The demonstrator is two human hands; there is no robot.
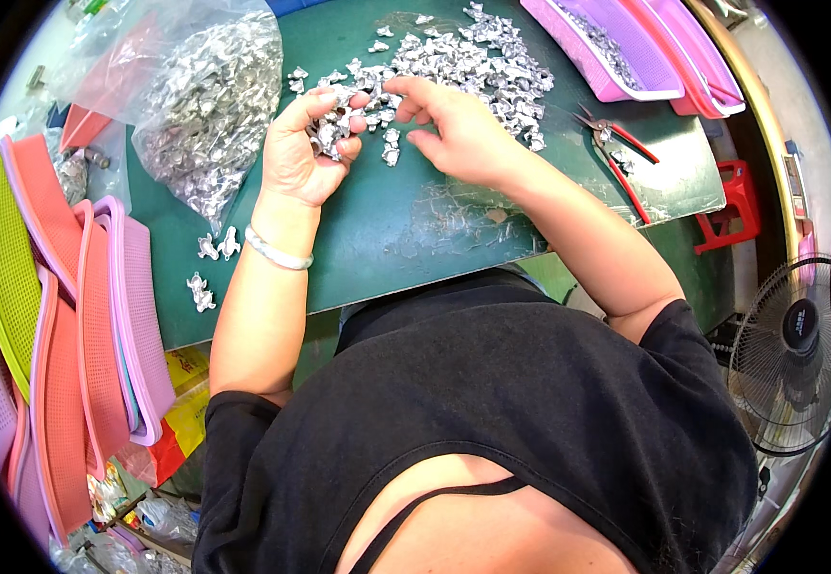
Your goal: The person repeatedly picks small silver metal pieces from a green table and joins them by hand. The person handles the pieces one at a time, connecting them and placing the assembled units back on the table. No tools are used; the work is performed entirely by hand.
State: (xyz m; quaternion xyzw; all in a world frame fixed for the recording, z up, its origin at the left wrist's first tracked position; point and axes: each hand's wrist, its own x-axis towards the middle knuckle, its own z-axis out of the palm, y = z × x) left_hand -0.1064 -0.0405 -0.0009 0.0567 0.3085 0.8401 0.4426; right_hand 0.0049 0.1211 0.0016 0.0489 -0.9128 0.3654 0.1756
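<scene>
Several small silvery metal castings (328,134) are gathered in my left hand (303,158), its fingers curled round them. A pale bangle (278,251) circles that wrist. Just to the right, my right hand (454,129) hovers over the table with thumb and fingers apart, and nothing shows between them. Beyond both hands spreads a heap of the same castings (478,62). One loose casting (391,147) lies on the green table (377,244) between the hands. A few more castings (201,292) lie left of my left forearm.
A clear plastic bag (210,105) full of castings stands at the far left. Red-handled pliers (616,158) lie on the right. Pink and purple baskets (616,57) sit at the far right; stacked baskets (81,325) crowd the left. A fan (793,354) and a red stool (731,206) stand right.
</scene>
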